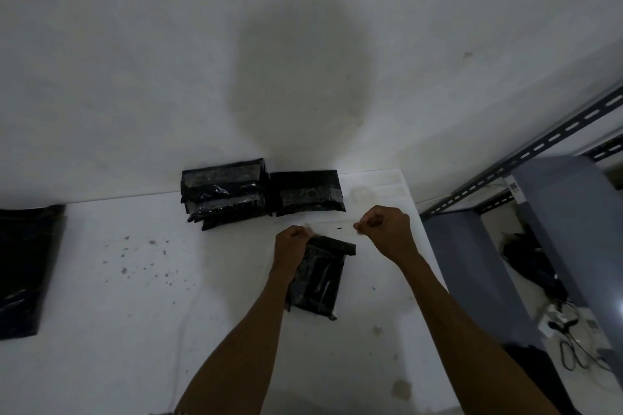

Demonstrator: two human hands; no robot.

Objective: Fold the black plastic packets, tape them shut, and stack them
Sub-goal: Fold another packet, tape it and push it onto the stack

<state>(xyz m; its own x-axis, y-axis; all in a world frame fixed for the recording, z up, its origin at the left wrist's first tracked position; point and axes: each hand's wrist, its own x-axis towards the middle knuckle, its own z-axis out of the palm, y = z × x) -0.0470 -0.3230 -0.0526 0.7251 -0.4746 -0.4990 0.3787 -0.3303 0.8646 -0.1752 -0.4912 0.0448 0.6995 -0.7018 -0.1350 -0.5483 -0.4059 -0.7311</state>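
white table [118,313] | stack of packets [224,194] at the back by the wall | folded packet [318,274] lies flat near the front | left hand [291,242] and right hand [387,229] each pinch one end of the clear tape strip [327,224], stretched over the packet's far end

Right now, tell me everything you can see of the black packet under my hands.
The black plastic packet is glossy and crinkled, its far end folded over into a thick band. It lies flat on the white table, long side running away from you, slightly skewed. Your left hand hides its far left corner; contact is unclear. That hand and the right hand pinch clear tape above the fold.
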